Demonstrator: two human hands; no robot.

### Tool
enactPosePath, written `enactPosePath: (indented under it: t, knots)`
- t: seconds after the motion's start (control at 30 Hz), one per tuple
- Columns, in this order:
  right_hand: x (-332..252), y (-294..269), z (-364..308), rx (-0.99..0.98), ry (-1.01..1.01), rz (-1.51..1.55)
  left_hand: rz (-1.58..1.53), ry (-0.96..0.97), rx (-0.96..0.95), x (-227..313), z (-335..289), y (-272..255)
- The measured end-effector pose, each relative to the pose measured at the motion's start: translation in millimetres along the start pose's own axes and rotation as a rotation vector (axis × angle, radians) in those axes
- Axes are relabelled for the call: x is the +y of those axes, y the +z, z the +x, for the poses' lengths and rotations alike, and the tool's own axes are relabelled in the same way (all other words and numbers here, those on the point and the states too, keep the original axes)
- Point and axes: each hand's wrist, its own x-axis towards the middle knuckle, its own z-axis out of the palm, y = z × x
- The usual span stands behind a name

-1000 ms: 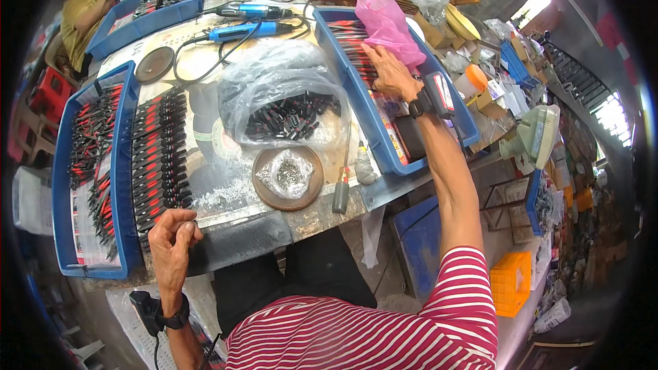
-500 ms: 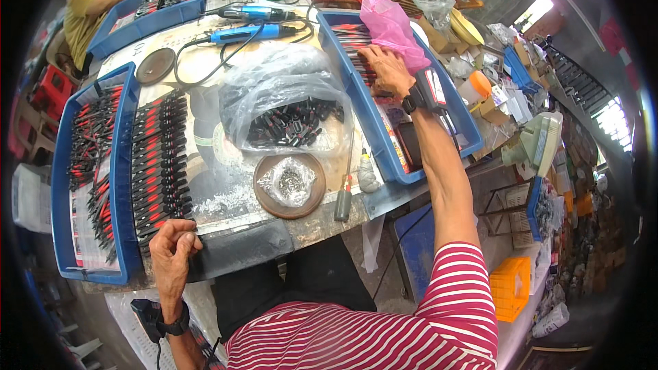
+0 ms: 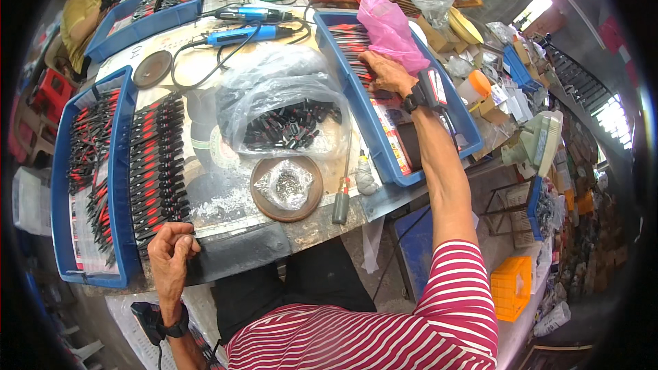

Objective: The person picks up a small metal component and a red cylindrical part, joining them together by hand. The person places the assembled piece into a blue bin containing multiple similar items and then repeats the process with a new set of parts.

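Note:
My right hand (image 3: 389, 74) is inside the right blue tray (image 3: 373, 133), its fingers bent over the slim black-and-red tools (image 3: 348, 40) piled at the far end. At the table's front left edge rests my left hand (image 3: 171, 250), closed with the thumb against the curled fingers; whatever they may hold is hidden. It lies at the near end of a neat row of black-and-red tools (image 3: 156, 164). Between the hands stands a clear plastic bag (image 3: 274, 79) with small black parts (image 3: 291, 123) in its mouth. Before it, a round brown dish (image 3: 312, 207) carries a small bag of tiny metal pieces (image 3: 286, 183).
Left of the row, another blue tray (image 3: 125, 185) holds more tools. A grey-handled screwdriver (image 3: 340, 207) lies near the front edge. Two blue electric screwdrivers (image 3: 250, 34) with cables lie farther back. A pink bag (image 3: 391, 31) overhangs the right tray. Another person's arm (image 3: 86, 24) shows far left.
My right hand has shifted slightly nearer within the tray, its fingers more bent. My left hand stays at the row's end. The view has moved slightly.

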Motion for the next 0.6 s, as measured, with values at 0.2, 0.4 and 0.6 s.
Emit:
enactPosePath:
  t: [0.2,0.4,0.6]
  knots:
    - [-2.1,0.8,-1.7,0.01,0.007,-0.034,0.055,0.018,0.006,-1.9,0.7,0.3]
    - [0.9,-0.2,0.8,-0.022,0.014,-0.028,0.053,0.006,0.014,-4.0,1.6,-0.3]
    - [0.4,1.2,-5.9,-0.065,0.0,0.004,0.031,0.001,0.011,-4.9,4.4,-1.9]
